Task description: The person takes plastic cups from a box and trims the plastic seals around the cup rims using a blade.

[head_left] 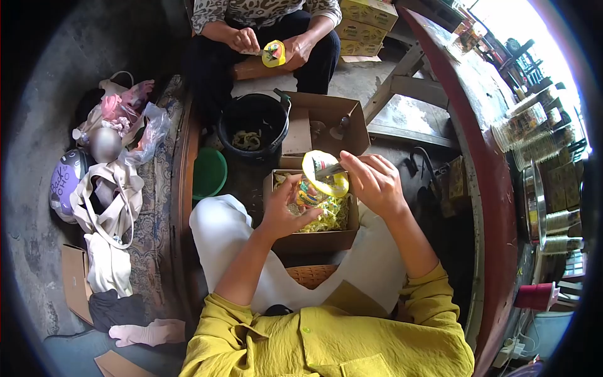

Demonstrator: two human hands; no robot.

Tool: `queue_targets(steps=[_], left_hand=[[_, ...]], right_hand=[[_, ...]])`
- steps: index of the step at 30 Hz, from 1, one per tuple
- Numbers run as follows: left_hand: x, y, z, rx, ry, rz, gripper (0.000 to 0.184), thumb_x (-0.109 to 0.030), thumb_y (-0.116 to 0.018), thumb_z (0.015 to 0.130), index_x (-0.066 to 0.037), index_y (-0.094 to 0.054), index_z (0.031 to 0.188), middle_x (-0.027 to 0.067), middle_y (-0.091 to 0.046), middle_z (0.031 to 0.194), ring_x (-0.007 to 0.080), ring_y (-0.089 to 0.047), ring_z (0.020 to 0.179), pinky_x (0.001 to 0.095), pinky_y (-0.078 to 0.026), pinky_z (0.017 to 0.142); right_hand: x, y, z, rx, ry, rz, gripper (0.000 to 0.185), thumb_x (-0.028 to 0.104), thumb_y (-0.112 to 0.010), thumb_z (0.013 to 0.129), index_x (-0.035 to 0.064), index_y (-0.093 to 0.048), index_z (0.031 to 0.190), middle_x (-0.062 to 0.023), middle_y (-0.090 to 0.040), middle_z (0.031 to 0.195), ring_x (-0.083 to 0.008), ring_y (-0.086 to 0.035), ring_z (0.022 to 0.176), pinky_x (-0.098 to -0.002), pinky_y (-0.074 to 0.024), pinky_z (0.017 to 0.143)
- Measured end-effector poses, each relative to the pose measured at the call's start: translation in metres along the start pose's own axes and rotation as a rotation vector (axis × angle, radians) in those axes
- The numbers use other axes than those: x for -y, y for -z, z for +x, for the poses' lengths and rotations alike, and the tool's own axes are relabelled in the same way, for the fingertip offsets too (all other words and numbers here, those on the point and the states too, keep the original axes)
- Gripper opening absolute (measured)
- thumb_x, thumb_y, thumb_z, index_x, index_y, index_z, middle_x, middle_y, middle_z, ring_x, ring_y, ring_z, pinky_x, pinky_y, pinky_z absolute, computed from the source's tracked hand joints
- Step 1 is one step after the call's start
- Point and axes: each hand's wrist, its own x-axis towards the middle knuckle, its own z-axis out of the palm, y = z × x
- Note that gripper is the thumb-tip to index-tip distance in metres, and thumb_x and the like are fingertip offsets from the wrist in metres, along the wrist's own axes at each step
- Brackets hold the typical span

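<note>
My left hand (282,210) is wrapped round a clear printed plastic cup (308,193), tilted over a cardboard box. A yellow-rimmed printed lid film (340,183) covers the cup's mouth. In my right hand (377,182) is a slim grey metal tool (329,170), its tip lying against the lid; whether it is a blade or scissors I cannot tell. Beneath both hands, the cardboard box (314,242) holds yellow and pale shredded scraps (333,217).
A black bucket (227,135) with scraps inside stands ahead, beside another open box (358,129) and a green basin (208,174). Opposite sits a person (267,12) handling a yellow-lidded cup (274,54). A wooden table (433,50) runs along the right. Bags and a purple helmet (66,185) lie left.
</note>
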Motion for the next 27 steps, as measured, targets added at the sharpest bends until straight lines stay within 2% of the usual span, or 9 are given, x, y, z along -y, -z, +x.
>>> queue_targets(steps=[4, 9, 12, 15, 18, 21, 25, 27], left_hand=[[0.001, -0.005, 0.001, -0.028, -0.073, 0.008, 0.053, -0.004, -0.069, 0.067, -0.003, -0.042, 0.113, 0.0044, -0.055, 0.093, 0.0091, -0.054, 0.085, 0.0216, -0.046, 0.069], [0.0, -0.003, 0.0, -0.01, -0.003, 0.022, 0.051, -0.003, -0.067, 0.067, -0.002, -0.041, 0.112, 0.0056, -0.054, 0.095, 0.0102, -0.054, 0.089, 0.0231, -0.045, 0.075], [0.002, -0.002, -0.001, 0.007, 0.002, 0.001, 0.051, -0.003, -0.067, 0.067, -0.002, -0.041, 0.111, 0.0062, -0.055, 0.096, 0.0108, -0.054, 0.091, 0.0246, -0.044, 0.079], [-0.001, -0.002, -0.001, 0.019, 0.02, -0.044, 0.05, -0.004, -0.067, 0.068, -0.002, -0.041, 0.11, 0.007, -0.055, 0.098, 0.0114, -0.054, 0.092, 0.0258, -0.044, 0.081], [0.0, -0.003, -0.003, 0.028, 0.022, -0.045, 0.051, -0.003, -0.067, 0.068, -0.002, -0.04, 0.111, 0.0079, -0.054, 0.1, 0.0121, -0.054, 0.094, 0.0258, -0.043, 0.083], [0.004, -0.002, -0.006, 0.052, 0.024, -0.055, 0.055, -0.002, -0.066, 0.069, -0.001, -0.038, 0.116, 0.0082, -0.054, 0.103, 0.0124, -0.054, 0.095, 0.0258, -0.043, 0.083], [0.01, 0.001, -0.011, 0.137, 0.033, -0.09, 0.061, -0.001, -0.066, 0.07, -0.001, -0.034, 0.122, 0.0078, -0.053, 0.105, 0.0127, -0.055, 0.095, 0.0261, -0.044, 0.081], [0.001, 0.003, -0.011, 0.198, 0.125, -0.141, 0.063, -0.001, -0.066, 0.07, -0.001, -0.033, 0.124, 0.0076, -0.053, 0.105, 0.0125, -0.055, 0.093, 0.0257, -0.045, 0.079]], right_hand=[[0.001, 0.001, -0.001, -0.047, 0.027, 0.006, 0.054, -0.003, -0.059, 0.062, -0.0009, -0.05, 0.114, -0.0054, -0.061, 0.079, -0.0167, -0.059, 0.067, -0.0289, -0.0486, 0.063], [-0.001, -0.003, -0.005, -0.098, 0.025, 0.023, 0.052, -0.005, -0.061, 0.062, -0.0022, -0.05, 0.113, -0.0059, -0.062, 0.08, -0.0165, -0.058, 0.064, -0.0289, -0.0488, 0.06], [0.004, -0.003, 0.0, -0.156, 0.015, 0.044, 0.045, -0.009, -0.066, 0.064, -0.0012, -0.052, 0.106, -0.0078, -0.063, 0.078, -0.0197, -0.057, 0.057, -0.03, -0.0477, 0.053], [0.002, -0.007, -0.003, -0.16, 0.036, -0.013, 0.046, -0.006, -0.066, 0.065, -0.0035, -0.051, 0.109, -0.0075, -0.063, 0.088, -0.0153, -0.058, 0.061, -0.0278, -0.0488, 0.058], [0.004, -0.009, -0.001, -0.188, 0.012, 0.012, 0.042, -0.009, -0.067, 0.064, -0.0018, -0.052, 0.102, -0.0102, -0.063, 0.091, -0.0206, -0.059, 0.06, -0.0297, -0.0488, 0.054], [0.003, -0.012, 0.0, -0.222, 0.028, 0.005, 0.044, -0.005, -0.067, 0.066, -0.0037, -0.052, 0.108, -0.0068, -0.062, 0.088, -0.0147, -0.056, 0.058, -0.028, -0.049, 0.057], [0.003, -0.009, 0.0, -0.221, 0.036, 0.033, 0.045, -0.004, -0.068, 0.067, -0.0033, -0.052, 0.108, -0.0057, -0.062, 0.084, -0.014, -0.056, 0.058, -0.0278, -0.0494, 0.058], [0.004, -0.008, 0.0, -0.221, 0.048, 0.027, 0.045, -0.003, -0.068, 0.067, -0.003, -0.052, 0.109, -0.0051, -0.062, 0.081, -0.0137, -0.056, 0.058, -0.0277, -0.0498, 0.059]])
